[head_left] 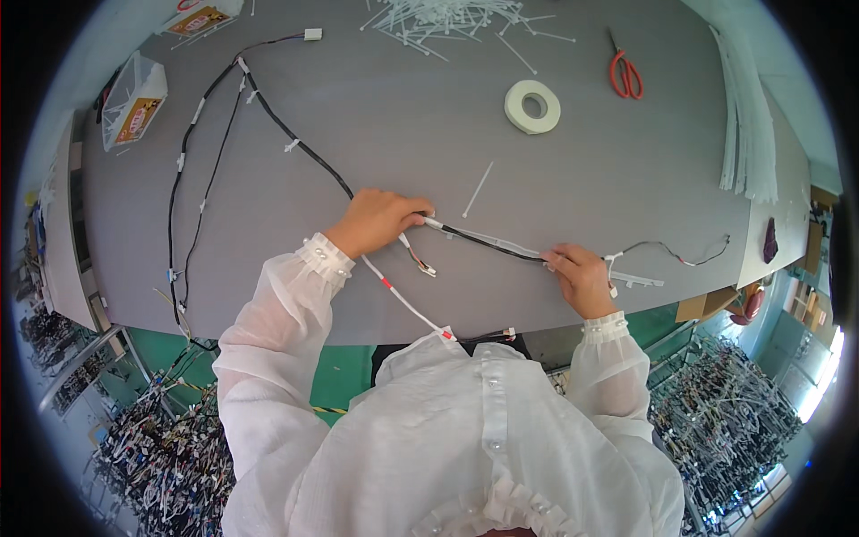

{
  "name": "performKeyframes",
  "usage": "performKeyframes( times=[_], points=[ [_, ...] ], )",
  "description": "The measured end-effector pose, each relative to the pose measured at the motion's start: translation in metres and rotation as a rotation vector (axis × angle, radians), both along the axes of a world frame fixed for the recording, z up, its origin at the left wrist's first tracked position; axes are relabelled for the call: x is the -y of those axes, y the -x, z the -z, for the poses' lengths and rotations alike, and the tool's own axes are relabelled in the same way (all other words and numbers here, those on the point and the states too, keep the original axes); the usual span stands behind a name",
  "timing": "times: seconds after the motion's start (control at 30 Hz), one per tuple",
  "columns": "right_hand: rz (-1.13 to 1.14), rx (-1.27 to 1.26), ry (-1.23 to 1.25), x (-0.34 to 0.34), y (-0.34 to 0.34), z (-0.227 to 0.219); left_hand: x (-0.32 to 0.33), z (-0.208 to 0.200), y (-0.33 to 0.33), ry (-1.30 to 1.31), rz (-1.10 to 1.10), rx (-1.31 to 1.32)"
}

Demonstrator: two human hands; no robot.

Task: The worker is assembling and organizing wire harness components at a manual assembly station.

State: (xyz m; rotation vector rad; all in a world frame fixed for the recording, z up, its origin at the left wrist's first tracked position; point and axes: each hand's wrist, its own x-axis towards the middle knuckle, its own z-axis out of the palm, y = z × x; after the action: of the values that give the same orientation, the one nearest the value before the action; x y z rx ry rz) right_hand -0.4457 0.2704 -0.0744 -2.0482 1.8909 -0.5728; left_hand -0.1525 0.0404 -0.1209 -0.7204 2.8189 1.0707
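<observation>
A black wire harness [309, 154] lies across the grey table, with white tape bands and cable ties along it. My left hand [383, 220] is closed around its middle, at a junction where branches split off. One branch is a white-sleeved cable [410, 305] with red marks, running to my body. A shorter branch ends in a small white connector [429, 270]. My right hand [580, 276] pinches the harness farther right, where thin wires [662, 244] come out. The black stretch between my hands is fairly straight. A pale slotted strip [641, 281] shows beside and beneath it.
A single cable tie [478, 190] lies ahead of my hands. Farther off are a tape roll [532, 107], red-handled scissors [626, 75] and a cable tie pile [438, 20]. A clear box [136, 103] stands left, long white ties [748, 116] right. Harness heaps [729, 430] flank me below.
</observation>
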Motion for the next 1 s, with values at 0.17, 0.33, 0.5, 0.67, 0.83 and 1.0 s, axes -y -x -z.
performKeyframes(
  times=[0.17, 0.33, 0.5, 0.67, 0.83, 1.0],
  points=[
    [0.029, 0.172, -0.068, 0.008, -0.012, -0.003, -0.001, -0.005, 0.003, -0.041, -0.04, 0.007],
    [-0.083, 0.118, -0.103, 0.004, -0.007, 0.001, -0.007, -0.006, 0.007, -0.061, -0.039, 0.063],
    [-0.033, 0.064, -0.069, 0.006, -0.008, 0.006, -0.01, -0.009, 0.014, -0.071, -0.101, 0.141],
    [0.029, 0.058, -0.067, 0.008, -0.009, 0.015, -0.008, -0.003, 0.024, -0.18, -0.198, 0.201],
    [0.014, -0.116, -0.031, 0.02, -0.026, 0.018, -0.003, -0.006, 0.032, -0.147, -0.224, 0.39],
    [-0.135, 0.074, 0.201, 0.051, -0.079, 0.051, -0.006, -0.002, 0.033, -0.136, -0.233, 0.423]
  ],
)
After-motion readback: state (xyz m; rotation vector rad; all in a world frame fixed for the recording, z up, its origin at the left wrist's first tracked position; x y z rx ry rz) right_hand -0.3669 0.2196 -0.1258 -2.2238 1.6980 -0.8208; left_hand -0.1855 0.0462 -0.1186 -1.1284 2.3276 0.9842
